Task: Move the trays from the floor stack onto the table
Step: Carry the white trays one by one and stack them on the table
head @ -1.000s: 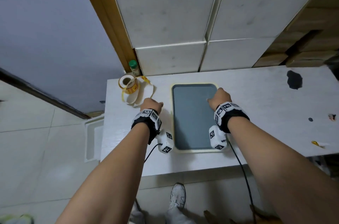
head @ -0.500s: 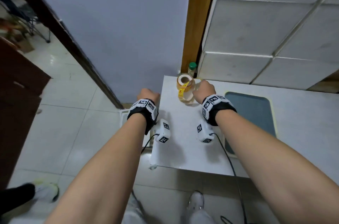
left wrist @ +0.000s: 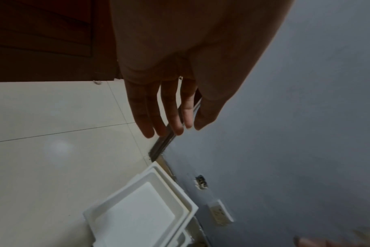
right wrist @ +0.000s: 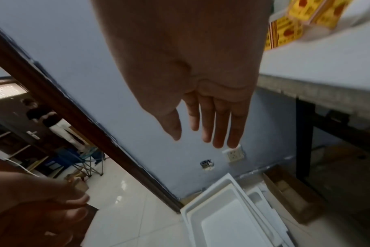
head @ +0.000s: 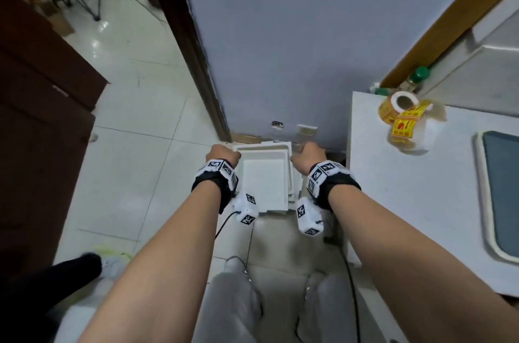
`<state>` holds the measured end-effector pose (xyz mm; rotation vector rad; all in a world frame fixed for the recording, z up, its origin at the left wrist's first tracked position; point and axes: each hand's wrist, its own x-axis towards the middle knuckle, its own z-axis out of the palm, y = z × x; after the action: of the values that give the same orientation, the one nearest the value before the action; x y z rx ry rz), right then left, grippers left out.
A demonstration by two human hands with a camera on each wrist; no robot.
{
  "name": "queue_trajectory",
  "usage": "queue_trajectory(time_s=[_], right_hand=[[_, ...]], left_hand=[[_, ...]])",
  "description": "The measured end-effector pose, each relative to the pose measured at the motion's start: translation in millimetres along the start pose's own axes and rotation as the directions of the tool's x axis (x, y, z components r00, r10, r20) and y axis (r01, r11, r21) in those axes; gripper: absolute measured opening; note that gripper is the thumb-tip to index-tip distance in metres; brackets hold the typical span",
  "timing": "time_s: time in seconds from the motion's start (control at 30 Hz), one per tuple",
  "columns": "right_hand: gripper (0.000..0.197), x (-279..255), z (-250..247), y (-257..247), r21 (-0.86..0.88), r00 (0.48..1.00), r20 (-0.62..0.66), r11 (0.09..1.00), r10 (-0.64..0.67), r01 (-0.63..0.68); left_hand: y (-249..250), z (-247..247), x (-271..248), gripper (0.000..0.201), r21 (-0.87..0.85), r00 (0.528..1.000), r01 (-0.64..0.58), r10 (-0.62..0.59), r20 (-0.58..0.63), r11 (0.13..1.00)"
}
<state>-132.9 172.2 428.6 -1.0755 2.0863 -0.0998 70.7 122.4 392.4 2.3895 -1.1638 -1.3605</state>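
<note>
A stack of white trays (head: 264, 176) (left wrist: 137, 215) (right wrist: 228, 222) lies on the floor against the blue-grey wall, left of the table. My left hand (head: 223, 154) (left wrist: 169, 123) hangs above the stack's left side, fingers straight and empty. Over the stack's right side my right hand (head: 307, 155) (right wrist: 205, 137) is also held with straight fingers and holds nothing. Both hands are well above the trays and touch none. A grey-bottomed tray (head: 500, 193) with a cream rim lies on the white table (head: 393, 202) at the right edge of the head view.
A roll of yellow labels (head: 401, 115) and a green-capped bottle (head: 415, 77) stand at the table's back left corner. A wall socket (right wrist: 233, 154) sits low on the wall above the stack. A dark door frame (head: 191, 61) and a cardboard box (right wrist: 289, 190) flank the stack.
My view has swung left from the table down to the floor stack. Both hands have left the tray on the table and moved over the white trays.
</note>
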Motion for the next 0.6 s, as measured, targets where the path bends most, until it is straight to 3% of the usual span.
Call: queue_trajectory(time_s=[0.1,0.2,0.4,0.6], right_hand=[[0.023,27.5,42.1,6.4,-0.022,0.997,0.028,0.997,0.074,-0.073],[0.030,66.0,86.8,19.4,-0.043,0.992,0.040,0.993,0.116,-0.114],[0.024,150.6,173.2,56.4,-0.035,0.978,0.078,0.981,0.194,-0.192],[0.046,214.4,235.0,94.1,0.007,0.966,0.079,0.969,0.246,-0.248]], left_hand=[[-27.7,11.6,42.2,0.030,0.018,0.998,0.050,-0.051,0.044,0.999],[-63.4,48.1,107.5,0.041,0.026,0.991,0.091,-0.093,0.101,0.996],[-122.0,118.9,210.0,0.052,0.067,0.978,0.108,-0.118,0.170,0.992],[-145.1,168.3,254.5,0.029,0.161,0.979,0.061,-0.091,0.184,0.985]])
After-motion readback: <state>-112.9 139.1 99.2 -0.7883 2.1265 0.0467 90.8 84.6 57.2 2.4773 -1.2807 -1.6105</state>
